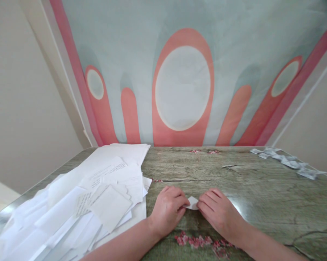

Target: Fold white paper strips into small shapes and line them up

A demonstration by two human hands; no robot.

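We hold a small white slip [192,203] between our two hands, over the middle of the surface [185,170], well in from its far edge. Our left hand [169,210] has its fingers closed on the slip's left end. Our right hand [219,214] has its fingers curled and closed on the right end, its thumb hidden from us. The slip's upper side rises to a blunt point; we cannot tell whether it touches the surface. To our left, a pile of white sheets [95,195] spreads from the far left corner along the left edge, some showing lines of print, and our left forearm passes over its near part. Near the far right corner, small folded papers [291,163] lie in an uneven row along the right edge, some overlapping. Pink flowers [193,240] mark the surface between our forearms. Past the far edge, we see a grey-green and pink wall [141,47].
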